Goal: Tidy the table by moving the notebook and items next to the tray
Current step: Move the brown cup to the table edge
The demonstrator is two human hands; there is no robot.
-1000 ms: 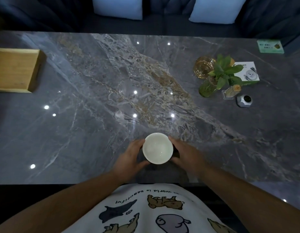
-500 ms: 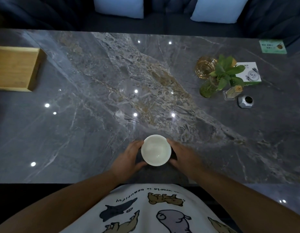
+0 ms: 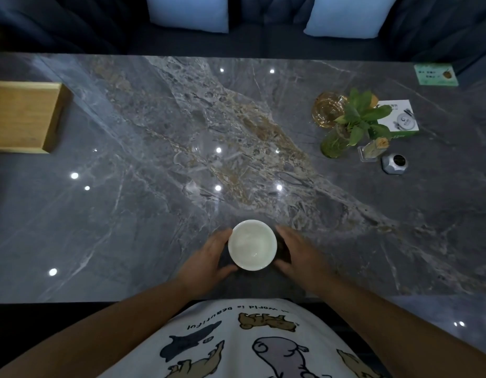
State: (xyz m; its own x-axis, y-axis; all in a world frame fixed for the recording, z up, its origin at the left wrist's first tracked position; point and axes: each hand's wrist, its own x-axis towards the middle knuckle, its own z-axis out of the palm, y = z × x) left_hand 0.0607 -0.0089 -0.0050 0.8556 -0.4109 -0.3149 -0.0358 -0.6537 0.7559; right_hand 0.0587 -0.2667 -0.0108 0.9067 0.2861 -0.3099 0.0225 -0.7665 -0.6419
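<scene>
Your left hand (image 3: 206,257) and right hand (image 3: 299,255) cup a white bowl (image 3: 252,245) from either side near the marble table's (image 3: 127,214) near edge. The wooden tray (image 3: 23,115) lies far left; a potted plant (image 3: 356,121) far right.

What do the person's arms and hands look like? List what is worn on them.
Both forearms are bare, with no sleeves reaching them. The left hand and right hand show no gloves, rings, watch or bracelet. The white T-shirt carries cartoon animals and a line of printed text.
</scene>
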